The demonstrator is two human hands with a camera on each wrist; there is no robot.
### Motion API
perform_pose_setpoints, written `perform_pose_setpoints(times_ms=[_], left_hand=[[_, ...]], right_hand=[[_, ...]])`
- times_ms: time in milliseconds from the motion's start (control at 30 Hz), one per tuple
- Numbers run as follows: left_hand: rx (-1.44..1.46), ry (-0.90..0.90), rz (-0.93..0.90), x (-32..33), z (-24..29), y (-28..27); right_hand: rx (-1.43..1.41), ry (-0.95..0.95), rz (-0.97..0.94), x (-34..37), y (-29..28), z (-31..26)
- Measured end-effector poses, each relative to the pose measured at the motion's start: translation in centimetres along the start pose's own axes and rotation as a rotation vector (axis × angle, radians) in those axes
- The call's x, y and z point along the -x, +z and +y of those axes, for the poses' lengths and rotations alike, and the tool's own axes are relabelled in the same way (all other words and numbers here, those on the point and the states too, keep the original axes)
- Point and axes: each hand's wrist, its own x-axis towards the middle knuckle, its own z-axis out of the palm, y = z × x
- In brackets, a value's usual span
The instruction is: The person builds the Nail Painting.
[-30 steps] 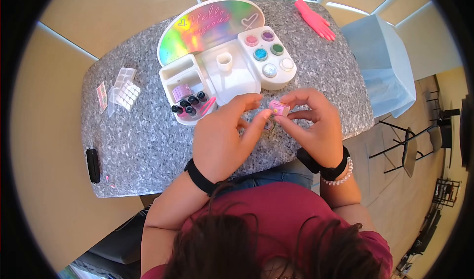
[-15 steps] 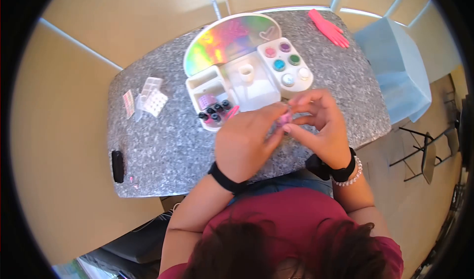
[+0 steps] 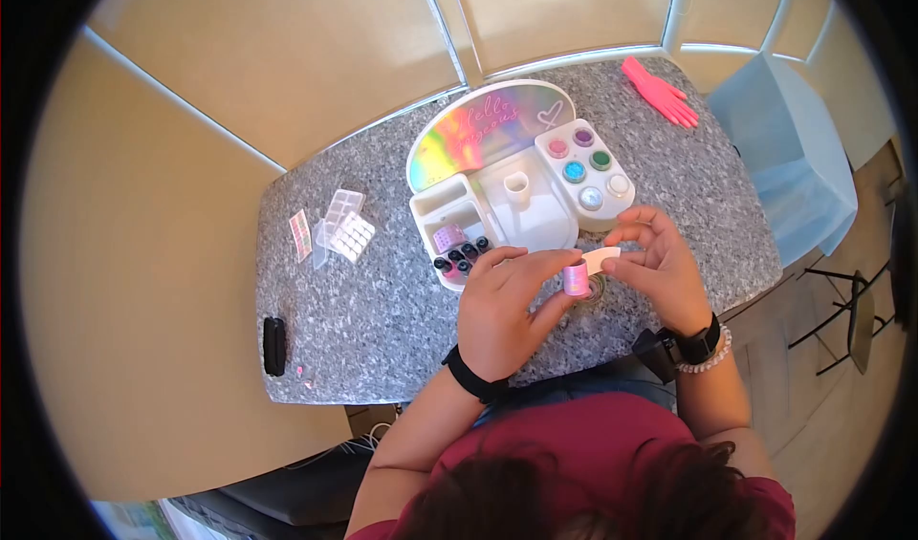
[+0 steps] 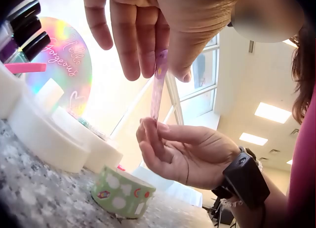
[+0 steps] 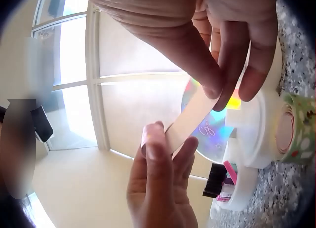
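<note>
A narrow strip (image 5: 192,117), pale cream on one face, stretches between the two hands. Its other face is pink and patterned, and one end curls into a small pink roll (image 3: 575,280). The left hand (image 3: 502,306) pinches that rolled end between thumb and fingers. At the strip's free end, the right hand (image 3: 660,268) has it between thumb and index finger, the other fingers loosely bent. Below the hands, a green patterned roll (image 4: 118,193) sits on the granite-look table (image 3: 363,277).
Beyond the hands stands a white organizer (image 3: 540,225) with a shiny rainbow back panel (image 3: 492,124). It holds several glitter jars (image 3: 575,171) and black-capped bottles (image 3: 469,251). Clear trays (image 3: 346,220) lie at left, a black case (image 3: 274,346) nearer, a pink hand-shaped item (image 3: 660,93) far right.
The pink roll was held compact between both hands' fingertips; now a pale strip is drawn out from it toward the right hand. The head view has shifted, moving the table lower and rightward.
</note>
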Motion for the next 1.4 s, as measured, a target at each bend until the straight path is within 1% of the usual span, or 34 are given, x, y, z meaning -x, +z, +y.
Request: perform_pose_setpoints(times_ms=[100,133,200,267,333,367,400,433,467,500,533,600,633,667,700,733,767,800,867,900,933,1000,1033,1067,1100,1133,1167,1200,1233,1267,1367,1400], left_hand=[[0.004,-0.037,0.101,0.2,0.1,-0.3],[0.006,-0.029,0.098,0.3,0.1,-0.5],[-0.048,-0.053,0.141,0.6,0.1,-0.7],[-0.051,-0.044,0.137,0.9,0.0,-0.5],[0.019,-0.168,0.101,1.3,0.1,-0.1],[0.023,-0.166,0.095,1.6,0.1,0.1],[0.152,-0.284,0.078,1.8,0.2,0.3],[0.281,-0.402,0.063,2.0,0.2,0.6],[0.283,-0.402,0.059,2.1,0.1,0.9],[0.443,-0.476,0.085,2.1,-0.1,1.3],[0.606,-0.548,0.112,2.2,-0.3,1.6],[0.638,-0.515,0.117,2.4,-0.6,2.0],[0.665,-0.487,0.120,2.5,-0.7,2.1],[0.670,-0.489,0.127,2.6,-0.9,2.4],[0.626,-0.414,0.075,2.5,-1.1,2.6],[0.580,-0.340,0.021,2.5,-1.3,2.7],[0.544,-0.290,0.011,2.4,-1.4,3.1],[0.543,-0.296,0.013,2.4,-1.1,3.2],[0.851,-0.469,-0.061,2.1,-0.2,3.2],[0.701,-0.228,-0.044,1.9,-1.5,3.8],[0.699,-0.225,-0.043,1.7,-1.6,3.8],[0.541,-0.097,-0.015,1.3,-1.7,3.7],[0.542,-0.095,-0.016,1.1,-1.5,3.4],[0.580,-0.147,-0.007,1.1,-0.9,3.0],[0.618,-0.201,0.000,1.1,-0.6,2.8],[0.621,-0.203,-0.003,1.2,-0.8,2.7],[0.632,-0.239,0.076,1.4,-1.1,2.6],[0.643,-0.277,0.154,1.6,-1.4,2.5],[0.494,-0.256,0.195,1.2,-1.1,2.0],[0.500,-0.262,0.193,0.9,-0.9,1.7],[0.449,-0.353,0.084,0.8,-0.9,2.1],[0.453,-0.358,0.082,0.8,-0.7,2.2]], right_hand=[[0.012,-0.052,0.040,-0.3,-1.0,-0.2],[0.010,-0.058,0.046,-0.3,-1.4,-0.3],[0.015,-0.128,0.061,-0.2,-2.2,-0.4],[0.021,-0.166,0.076,0.1,-3.2,-0.8],[0.025,-0.198,0.093,0.9,-3.2,-1.7],[-0.172,-0.101,0.010,1.5,-2.5,-2.9],[-0.369,-0.004,-0.075,1.9,-1.9,-3.9],[-0.370,-0.004,-0.070,2.0,-1.2,-4.5],[-0.399,-0.026,-0.155,2.1,-0.4,-5.0],[-0.425,-0.049,-0.240,2.1,0.0,-5.2],[-0.422,-0.049,-0.238,2.0,0.0,-5.0],[-0.416,0.065,-0.125,1.3,-0.1,-4.0],[-0.408,0.067,-0.127,1.1,0.0,-3.4],[-0.253,0.124,-0.198,0.9,0.1,-2.7],[-0.099,0.182,-0.269,0.8,0.3,-2.0],[-0.097,0.188,-0.272,0.5,0.4,-1.1],[-0.115,0.217,-0.392,0.3,0.7,-0.1],[-0.134,0.245,-0.511,0.2,1.1,0.4],[-0.188,0.263,-0.511,0.3,2.2,0.9],[-0.231,0.225,-0.473,0.1,2.5,1.5],[-0.274,0.185,-0.435,0.0,2.7,1.8],[-0.315,0.181,-0.449,-0.3,2.8,1.4],[-0.359,0.180,-0.461,-0.5,2.8,1.3],[-0.358,0.180,-0.459,-0.5,2.6,1.1],[-0.266,0.185,-0.371,-0.6,2.3,0.8],[-0.176,0.191,-0.282,-0.6,1.9,0.5],[-0.177,0.193,-0.277,-0.7,1.3,0.2],[-0.134,0.090,-0.172,-0.7,0.6,-0.1],[-0.088,-0.012,-0.067,-0.5,0.2,-0.5],[-0.085,-0.005,-0.063,-0.1,0.3,-0.9],[-0.029,-0.329,0.088,1.4,2.5,-1.8],[-0.027,-0.324,0.090,1.6,3.4,-1.6]])
